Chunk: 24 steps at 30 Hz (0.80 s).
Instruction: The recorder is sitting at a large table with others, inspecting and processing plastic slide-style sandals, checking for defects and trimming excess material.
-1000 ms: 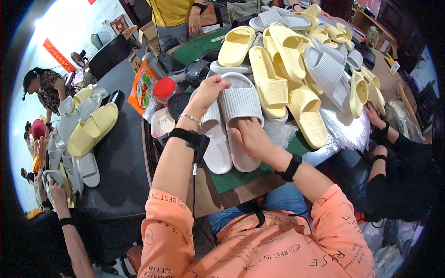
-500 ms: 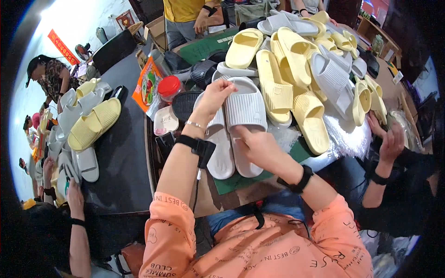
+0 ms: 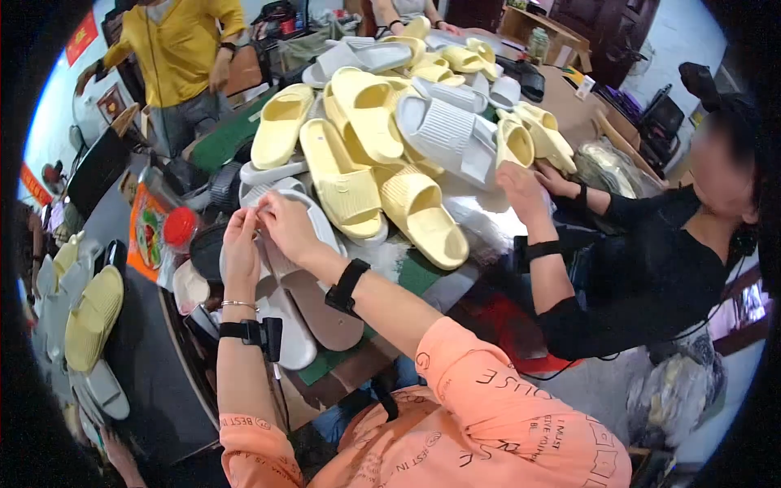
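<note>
A pair of grey slippers lies side by side in front of me, toes away: a left slipper (image 3: 286,332) and a right slipper (image 3: 329,313). Over their straps my left hand (image 3: 241,240) and my right hand (image 3: 291,229) meet, fingertips pinched close together. Whatever is between the fingers is too small to make out. Both hands partly cover the ribbed straps. Just beyond, to the right, a heap of yellow slippers (image 3: 342,191) and grey slippers (image 3: 443,134) is piled up.
To the left stand a red-lidded jar (image 3: 180,228), an orange packet (image 3: 148,232) and a small white dish (image 3: 190,286). A co-worker in black (image 3: 626,260) reaches toward the heap's right side. Someone in a yellow top (image 3: 172,61) stands across the table. More slippers (image 3: 93,317) lie far left.
The view has swung to the right, bringing the co-worker in black into sight. My right hand has left the right slipper's strap area and joined my left hand's fingertips.
</note>
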Available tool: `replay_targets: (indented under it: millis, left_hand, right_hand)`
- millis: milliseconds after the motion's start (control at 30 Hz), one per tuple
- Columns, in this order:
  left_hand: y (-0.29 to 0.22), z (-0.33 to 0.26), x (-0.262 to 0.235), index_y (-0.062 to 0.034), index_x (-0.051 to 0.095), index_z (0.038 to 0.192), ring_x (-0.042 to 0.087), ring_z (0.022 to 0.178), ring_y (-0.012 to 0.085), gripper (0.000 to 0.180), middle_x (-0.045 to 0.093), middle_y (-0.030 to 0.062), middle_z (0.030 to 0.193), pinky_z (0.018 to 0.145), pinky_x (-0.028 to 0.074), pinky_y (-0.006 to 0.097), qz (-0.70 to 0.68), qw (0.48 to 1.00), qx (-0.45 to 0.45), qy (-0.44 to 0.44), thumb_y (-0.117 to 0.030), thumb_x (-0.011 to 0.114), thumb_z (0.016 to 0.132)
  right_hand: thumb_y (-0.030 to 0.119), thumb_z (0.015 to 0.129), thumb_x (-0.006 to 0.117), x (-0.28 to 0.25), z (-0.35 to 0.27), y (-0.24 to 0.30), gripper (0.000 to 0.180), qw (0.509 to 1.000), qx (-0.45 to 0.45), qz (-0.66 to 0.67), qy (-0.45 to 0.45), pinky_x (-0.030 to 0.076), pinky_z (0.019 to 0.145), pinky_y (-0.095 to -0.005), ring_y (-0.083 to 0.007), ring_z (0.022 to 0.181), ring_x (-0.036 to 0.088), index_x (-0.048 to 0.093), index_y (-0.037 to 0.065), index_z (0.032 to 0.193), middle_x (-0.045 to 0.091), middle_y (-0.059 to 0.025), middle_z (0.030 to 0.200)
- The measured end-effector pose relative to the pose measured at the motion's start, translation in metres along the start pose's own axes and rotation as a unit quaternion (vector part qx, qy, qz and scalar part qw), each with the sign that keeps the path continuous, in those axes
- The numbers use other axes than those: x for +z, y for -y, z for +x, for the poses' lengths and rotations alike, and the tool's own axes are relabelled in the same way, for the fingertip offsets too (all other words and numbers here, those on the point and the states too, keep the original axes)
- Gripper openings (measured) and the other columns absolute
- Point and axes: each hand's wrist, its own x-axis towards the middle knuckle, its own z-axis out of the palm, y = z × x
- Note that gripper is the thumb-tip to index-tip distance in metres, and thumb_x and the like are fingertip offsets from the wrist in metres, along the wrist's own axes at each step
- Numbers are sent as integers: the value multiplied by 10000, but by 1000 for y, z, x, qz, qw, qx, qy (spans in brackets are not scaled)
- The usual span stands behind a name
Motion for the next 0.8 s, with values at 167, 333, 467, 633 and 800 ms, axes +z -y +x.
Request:
replay_targets:
  millis: [167,333,467,633,800]
  left_hand:
    - [1,-6,14,-35,525,987,469,755,67,161,532,-4,865,676,388,206,104,991,50,-63,-147,488,877]
    - [20,-2,13,-35,548,965,483,742,66,118,551,-3,848,678,397,193,23,998,54,-38,-80,496,870]
    - [17,-8,9,-24,554,983,485,752,57,136,562,2,882,676,394,188,14,998,50,-44,-78,496,872]
    - [14,-11,10,-9,552,986,480,741,51,145,552,5,860,673,387,174,-25,998,47,-36,-79,508,866]
    - [16,-10,11,-5,551,987,482,750,48,150,556,3,858,673,382,177,-34,998,46,-22,-83,493,873]
  right_hand:
    - [145,771,525,-12,-4,-4,136,998,-7,58,-35,428,612,-389,-338,682,554,563,15,778,568,-180,713]
    - [108,777,560,-19,-11,-10,93,998,-45,3,-35,413,663,-358,-286,731,526,597,23,778,590,-127,759]
    - [105,791,552,-15,-19,-15,100,1000,-25,-15,-5,413,663,-347,-269,725,519,586,11,797,579,-133,748]
    - [115,799,552,-13,-19,-14,108,999,25,27,-2,416,627,-346,-265,679,523,581,11,803,570,-131,718]
    - [118,800,556,-12,-18,-22,109,1000,-2,12,-5,416,581,-334,-249,621,522,583,13,813,556,-133,681]
